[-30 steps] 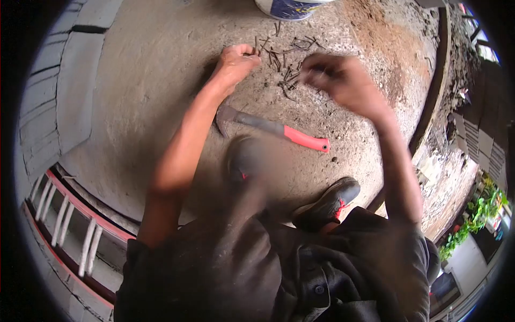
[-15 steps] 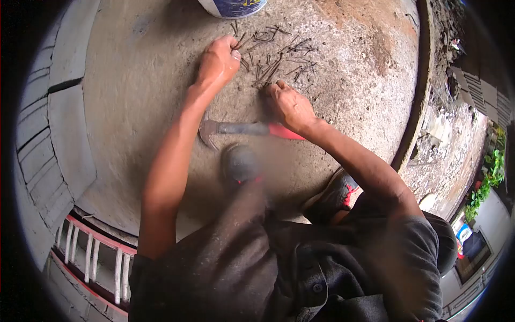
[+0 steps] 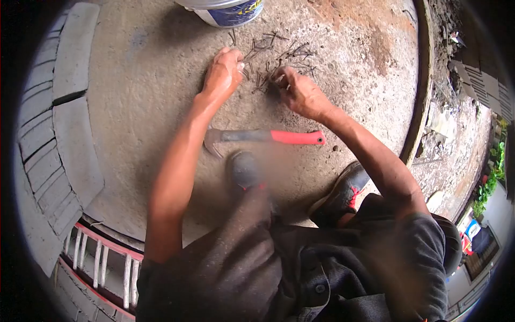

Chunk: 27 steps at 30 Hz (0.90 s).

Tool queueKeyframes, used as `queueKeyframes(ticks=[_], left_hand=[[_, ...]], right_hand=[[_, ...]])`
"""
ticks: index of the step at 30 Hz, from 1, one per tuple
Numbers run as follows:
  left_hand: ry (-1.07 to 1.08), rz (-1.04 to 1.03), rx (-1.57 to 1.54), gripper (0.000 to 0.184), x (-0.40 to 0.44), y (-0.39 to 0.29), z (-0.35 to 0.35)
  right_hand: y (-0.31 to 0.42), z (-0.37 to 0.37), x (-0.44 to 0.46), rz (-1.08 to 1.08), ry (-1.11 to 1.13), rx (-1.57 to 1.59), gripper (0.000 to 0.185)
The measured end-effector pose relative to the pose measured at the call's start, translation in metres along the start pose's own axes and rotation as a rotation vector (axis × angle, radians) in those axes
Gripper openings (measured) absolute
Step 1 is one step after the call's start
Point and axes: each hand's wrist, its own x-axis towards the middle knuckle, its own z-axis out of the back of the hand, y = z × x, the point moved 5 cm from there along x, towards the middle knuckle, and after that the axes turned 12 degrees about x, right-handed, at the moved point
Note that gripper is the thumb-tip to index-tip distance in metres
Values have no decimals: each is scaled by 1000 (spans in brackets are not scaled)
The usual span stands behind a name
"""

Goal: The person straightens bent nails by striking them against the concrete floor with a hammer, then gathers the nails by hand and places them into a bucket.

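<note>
Several dark nails [image 3: 298, 52] lie scattered on the concrete floor in front of me. My left hand [image 3: 225, 70] is closed at the left edge of the nails, its fingertips pinched together; what they hold is too small to make out. At the near side of the nails, my right hand [image 3: 300, 91] has its fingers curled in a pinch, with its fingertips partly shaded and their content unclear. A claw hammer [image 3: 268, 137] with a red grip lies on the floor between my hands and my feet, its head to the left.
A white and blue bucket [image 3: 230, 15] stands beyond the nails. My two shoes [image 3: 343, 196] are on the floor below the hammer. A red ladder [image 3: 107, 247] lies at the lower left beside stacked grey blocks [image 3: 75, 129]. A raised edge [image 3: 421, 107] runs along the right.
My right hand came in from the right to the near side of the nails, and now sits slightly higher. My left hand stayed closed by the nails. The camera view shifted.
</note>
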Motion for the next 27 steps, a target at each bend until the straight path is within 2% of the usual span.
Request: queueKeyframes(ticks=[4, 5, 7, 10, 13, 16, 17, 21, 24, 25, 27], left_hand=[[-51, -91, 24, 18, -2, 5, -9], [37, 33, -65, 18, -3, 10, -11], [215, 284, -243, 18, -9, 15, -20], [305, 534, -715, 16, -27, 11, -18], [352, 593, -1061, 15, -45, -3, -24], [259, 607, -842, 14, -60, -18, -27], [267, 573, -866, 16, -64, -23, -28], [176, 513, -641, 16, -73, -33, -24], [-31, 363, -583, 14, -75, -39, -25], [14, 321, -499, 16, -74, -39, -28], [-66, 167, -345, 18, -72, -55, -9]], right_hand=[[-24, 21, 12, -172, 23, 185, 23], [-22, 25, 10, -303, -3, 451, 13], [-28, 24, 14, -395, -17, 657, 8], [-17, 18, 17, -468, -33, 830, 5], [-4, 2, 17, -526, -73, 959, 8], [1, -19, 16, -569, -106, 1099, 8], [-2, -26, 15, -568, -132, 1106, 9], [-4, -38, 14, -568, -192, 1118, 13], [14, -37, 12, -630, -267, 1275, 19], [22, -35, 12, -635, -308, 1232, 23], [16, -39, 14, -615, -262, 1226, 24]])
